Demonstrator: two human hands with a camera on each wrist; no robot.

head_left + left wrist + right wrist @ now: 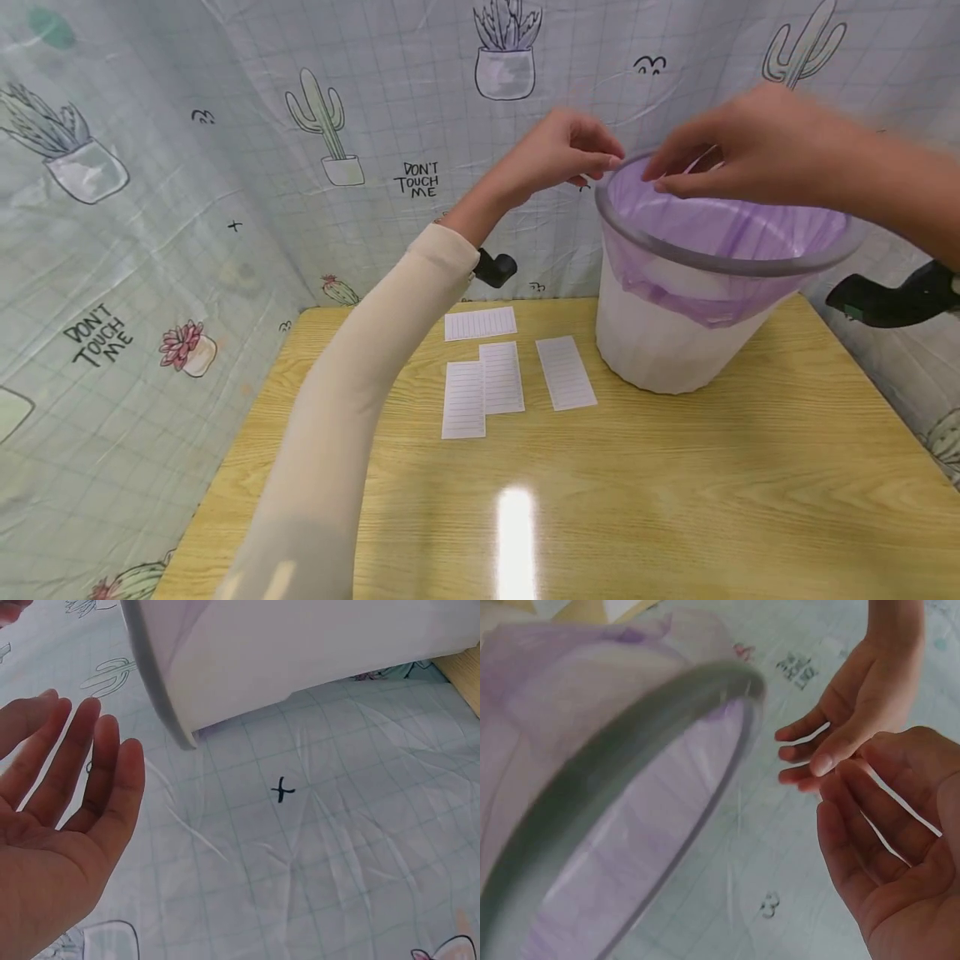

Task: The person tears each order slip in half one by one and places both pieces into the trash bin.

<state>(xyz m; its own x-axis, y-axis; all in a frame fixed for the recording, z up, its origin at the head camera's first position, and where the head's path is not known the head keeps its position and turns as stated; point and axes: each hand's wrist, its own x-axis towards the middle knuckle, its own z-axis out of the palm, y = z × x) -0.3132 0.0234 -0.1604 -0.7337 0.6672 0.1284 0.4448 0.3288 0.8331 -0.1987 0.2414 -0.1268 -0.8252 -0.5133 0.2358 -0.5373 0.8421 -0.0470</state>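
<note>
A white trash bin (667,342) with a grey rim ring (697,254) stands at the back right of the table. It is lined with a translucent purple bag (697,308), folded down over the outside. My left hand (558,154) is raised beside the rim's left edge, its fingers loosely bent and nothing in them. Over the far left part of the bin's mouth hovers my right hand (750,150), slightly blurred, also with relaxed fingers and nothing held. In the right wrist view both hands appear close together, off the rim.
Several lined white cards lie left of the bin: a sideways card (480,323) at the back, two overlapping ones in front, and a tilted card (566,372) nearest the bin. A wooden table (637,500) carries everything. A cactus-print curtain (247,167) hangs behind and beside it.
</note>
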